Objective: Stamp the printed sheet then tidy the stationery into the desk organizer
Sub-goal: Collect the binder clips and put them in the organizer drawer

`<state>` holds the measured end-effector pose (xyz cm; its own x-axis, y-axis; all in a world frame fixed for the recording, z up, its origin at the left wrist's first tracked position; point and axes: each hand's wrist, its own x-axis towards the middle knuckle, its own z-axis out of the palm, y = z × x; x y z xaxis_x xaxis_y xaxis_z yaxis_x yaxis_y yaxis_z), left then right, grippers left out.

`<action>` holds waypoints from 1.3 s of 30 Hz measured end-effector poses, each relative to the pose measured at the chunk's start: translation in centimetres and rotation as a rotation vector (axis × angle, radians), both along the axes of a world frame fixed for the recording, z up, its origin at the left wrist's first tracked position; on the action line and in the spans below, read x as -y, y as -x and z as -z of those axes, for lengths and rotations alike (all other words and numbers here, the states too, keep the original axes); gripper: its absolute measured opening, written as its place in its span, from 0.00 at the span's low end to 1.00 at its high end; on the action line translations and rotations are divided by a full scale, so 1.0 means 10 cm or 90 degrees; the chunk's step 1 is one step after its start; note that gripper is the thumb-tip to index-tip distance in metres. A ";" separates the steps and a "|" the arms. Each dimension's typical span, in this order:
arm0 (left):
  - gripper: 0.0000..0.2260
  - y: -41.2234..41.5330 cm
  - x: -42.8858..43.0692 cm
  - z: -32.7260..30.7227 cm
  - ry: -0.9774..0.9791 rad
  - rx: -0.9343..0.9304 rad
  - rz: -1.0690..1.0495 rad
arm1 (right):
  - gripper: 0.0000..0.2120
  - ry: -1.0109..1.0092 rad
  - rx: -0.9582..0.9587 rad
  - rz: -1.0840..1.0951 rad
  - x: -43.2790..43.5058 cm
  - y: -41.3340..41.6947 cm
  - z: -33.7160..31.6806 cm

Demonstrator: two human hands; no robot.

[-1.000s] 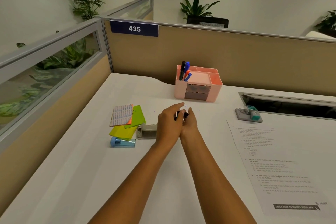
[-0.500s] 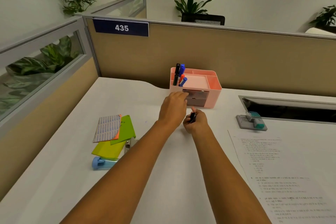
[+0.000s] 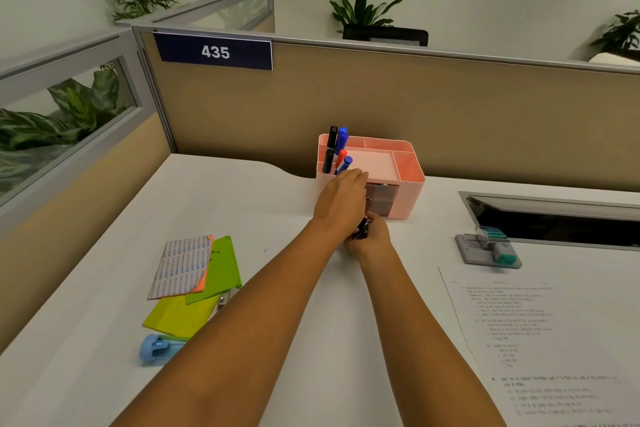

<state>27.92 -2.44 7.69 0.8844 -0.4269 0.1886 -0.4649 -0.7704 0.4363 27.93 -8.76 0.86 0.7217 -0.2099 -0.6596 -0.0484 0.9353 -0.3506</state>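
Note:
The pink desk organizer (image 3: 410,170) stands at the back of the white desk (image 3: 277,204), with several markers (image 3: 337,149) upright in its left slot and dark drawers in its front. My left hand (image 3: 341,199) reaches to the drawer front; its fingertips are hidden, so what they do is unclear. Just below it, my right hand (image 3: 369,239) holds a small black object (image 3: 362,229), partly hidden. The printed sheet (image 3: 540,340) lies at the right.
A grey stamp pad with a teal stamper (image 3: 488,248) sits by the cable slot (image 3: 554,218). At the left lie green and orange sticky notes (image 3: 197,281), a blue item (image 3: 157,348) and a metal piece (image 3: 223,300) under my left forearm.
Both hands moved away from the desk's middle toward the organizer. My left hand let go of the black object and reached the drawer front; my right hand followed with the object.

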 end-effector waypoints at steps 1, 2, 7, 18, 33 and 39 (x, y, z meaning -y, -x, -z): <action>0.20 -0.01 0.00 0.02 -0.003 -0.003 -0.004 | 0.11 0.000 0.004 0.003 0.00 0.00 -0.01; 0.20 -0.02 0.01 0.03 -0.006 -0.005 -0.007 | 0.12 0.002 0.009 0.004 0.00 0.00 -0.01; 0.20 -0.04 0.01 0.07 -0.013 0.006 -0.008 | 0.08 -0.021 0.021 0.002 -0.03 0.09 -0.11; 0.23 -0.03 -0.04 0.09 -0.011 0.023 0.011 | 0.12 -0.053 0.001 -0.034 -0.10 0.47 -0.10; 0.23 -0.01 -0.04 0.06 0.003 -0.019 0.006 | 0.08 0.059 -0.016 0.059 0.11 0.44 -0.61; 0.24 -0.02 -0.05 0.04 0.002 -0.033 0.005 | 0.16 0.058 -0.005 0.053 0.17 0.31 -0.82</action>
<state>28.16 -1.98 7.26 0.8899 -0.4330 0.1433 -0.4470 -0.7657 0.4625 24.80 -10.42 9.10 0.6944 -0.3286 -0.6402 0.0251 0.9002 -0.4348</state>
